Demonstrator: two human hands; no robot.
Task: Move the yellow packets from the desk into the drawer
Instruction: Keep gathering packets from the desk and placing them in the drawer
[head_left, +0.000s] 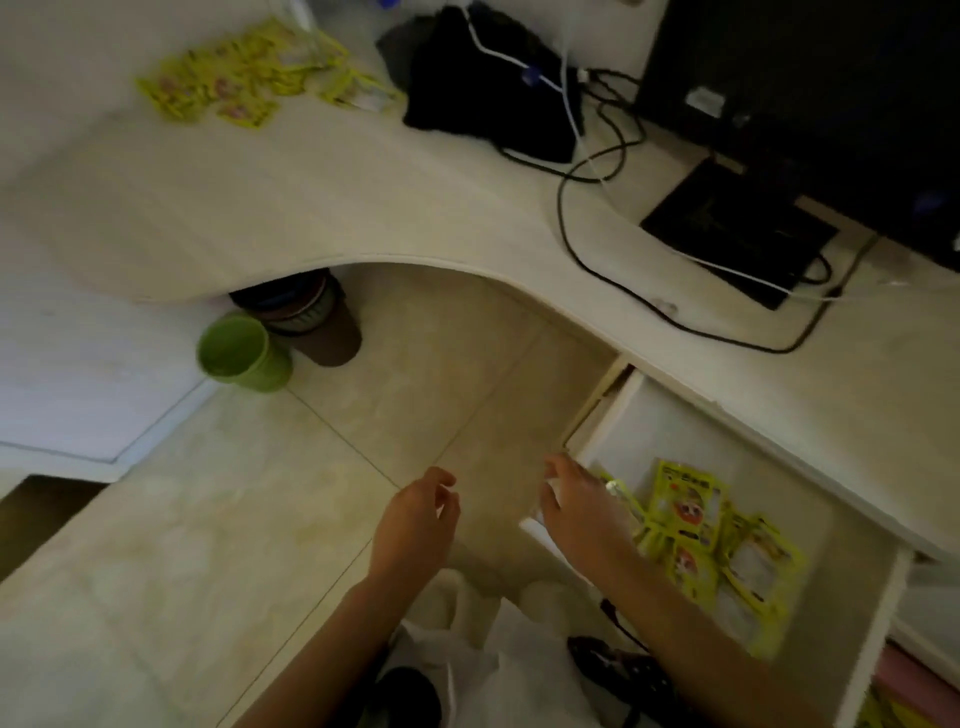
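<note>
Several yellow packets (244, 73) lie scattered on the pale desk (270, 202) at the far left. More yellow packets (717, 551) lie inside the pulled-out white drawer (670, 421) at the lower right. My right hand (582, 504) hovers at the drawer's left front corner, fingers spread, holding nothing. To its left my left hand (415, 519) hangs over the floor, fingers loosely apart and empty.
A black bag (483, 88), black and white cables (597, 171) and a dark monitor with its base (737, 234) occupy the desk's right side. A green bin (241, 353) and a brown bin (317, 322) stand on the tiled floor under the desk's curved edge.
</note>
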